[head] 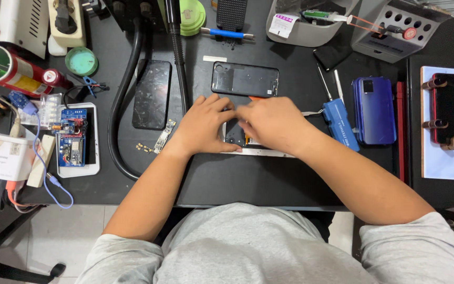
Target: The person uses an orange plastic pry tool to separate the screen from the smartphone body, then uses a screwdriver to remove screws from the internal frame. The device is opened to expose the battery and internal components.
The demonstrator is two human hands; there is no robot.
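Note:
My left hand and my right hand meet over an opened phone lying on the black mat. Both sets of fingers press on it and hide most of it; only a dark part and a pale lower edge show. My right hand is blurred. Just behind the hands lies a black phone back cover. A small circuit board strip rests left of my left wrist.
A cracked phone screen and a black hose lie at left, with a blue circuit board on a white tray. At right are a blue tool, a blue phone and a clamped red phone.

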